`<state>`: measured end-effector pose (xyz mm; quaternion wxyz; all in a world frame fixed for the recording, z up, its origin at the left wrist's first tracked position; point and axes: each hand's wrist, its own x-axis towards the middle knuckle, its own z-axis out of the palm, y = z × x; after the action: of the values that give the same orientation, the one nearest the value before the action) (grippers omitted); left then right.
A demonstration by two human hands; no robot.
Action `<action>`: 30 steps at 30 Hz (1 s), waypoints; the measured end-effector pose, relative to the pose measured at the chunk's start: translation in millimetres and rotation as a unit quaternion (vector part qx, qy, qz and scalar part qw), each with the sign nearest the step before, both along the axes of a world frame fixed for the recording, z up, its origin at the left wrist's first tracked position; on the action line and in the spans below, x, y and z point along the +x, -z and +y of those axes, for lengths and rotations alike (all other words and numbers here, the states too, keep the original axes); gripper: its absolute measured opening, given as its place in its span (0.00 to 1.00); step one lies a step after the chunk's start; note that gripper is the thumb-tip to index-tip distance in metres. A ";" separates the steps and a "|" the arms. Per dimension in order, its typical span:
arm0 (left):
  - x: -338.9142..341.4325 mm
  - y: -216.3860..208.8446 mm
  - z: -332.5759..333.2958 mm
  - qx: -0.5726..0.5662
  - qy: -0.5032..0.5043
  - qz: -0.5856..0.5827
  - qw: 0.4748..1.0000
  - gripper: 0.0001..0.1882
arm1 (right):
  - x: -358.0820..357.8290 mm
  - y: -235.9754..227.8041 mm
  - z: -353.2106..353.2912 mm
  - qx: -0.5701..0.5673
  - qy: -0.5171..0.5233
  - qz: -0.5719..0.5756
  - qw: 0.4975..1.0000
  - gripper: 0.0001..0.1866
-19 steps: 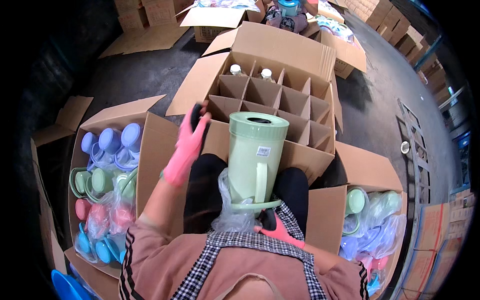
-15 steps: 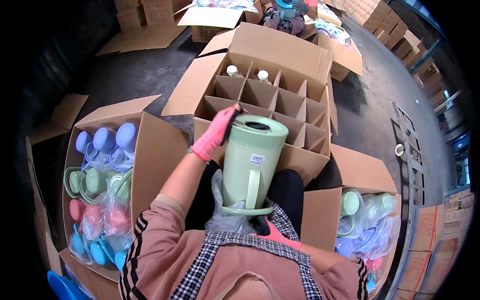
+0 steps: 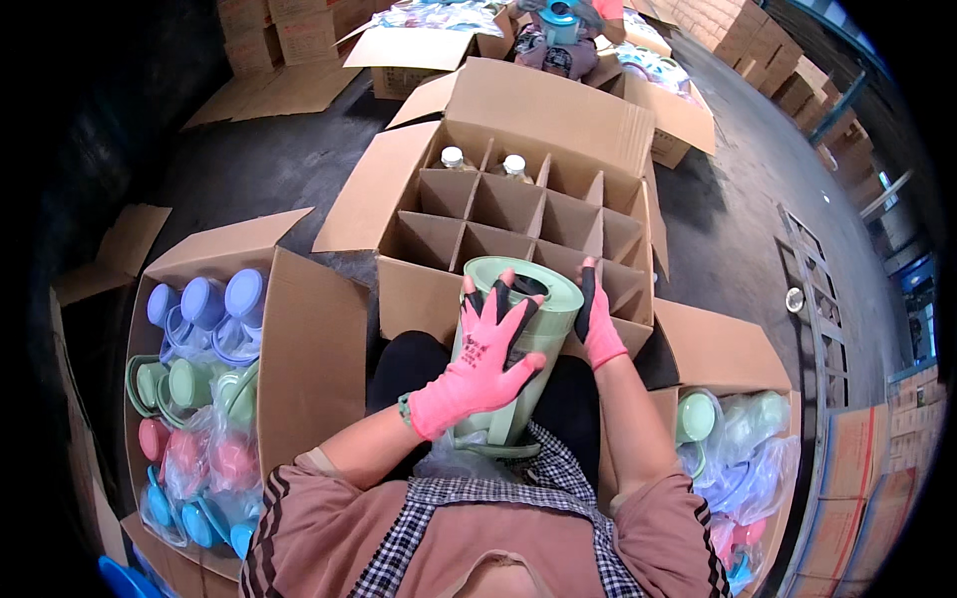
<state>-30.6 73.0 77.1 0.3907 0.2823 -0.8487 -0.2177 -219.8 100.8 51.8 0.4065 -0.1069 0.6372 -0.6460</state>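
Between my knees stands a light green plastic thermos jug [image 3: 547, 321] with a side handle, tilted slightly. Its round upper end faces me with a dark hole in the middle. My left hand [image 3: 478, 364], in a pink glove with black fingers, lies across the front and rim of the jug, fingers spread. Against the rim's right side my right hand [image 3: 600, 324], gloved alike, rests with straight fingers pointing up. Crumpled clear plastic [image 3: 459, 458] lies around the jug's lower end, partly hidden by my left forearm.
Ahead is a carton with cardboard dividers [image 3: 503, 204], two white-capped bottles [image 3: 452, 157] in its far cells. A carton at left [image 3: 314, 349] holds blue, green and pink jugs; another at right [image 3: 718, 344] holds bagged ones. Another person [image 3: 560, 40] handles a blue jug beyond.
My right hand has come up from beneath the jug to its rim. My left hand has shifted from the rim's left side onto its front, and the jug's top has tilted right.
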 end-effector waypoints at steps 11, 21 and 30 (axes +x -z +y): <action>9.5 33.0 -44.8 0.119 0.014 0.159 0.980 0.23 | 2.4 39.2 2.2 -0.062 0.020 0.103 0.993 0.25; 14.2 26.2 -59.5 0.151 -0.051 0.151 0.976 0.19 | 20.4 10.1 -5.1 -0.176 -0.031 0.034 0.983 0.29; 4.2 -33.8 -107.8 -0.144 0.175 -0.009 0.974 0.33 | 1.2 -50.3 -39.1 -0.333 -0.123 0.116 0.928 0.31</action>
<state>-26.4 -34.8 111.0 0.3755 0.0719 -0.9108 -0.1557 -218.5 61.6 102.1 0.3472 -0.3879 0.4101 -0.7489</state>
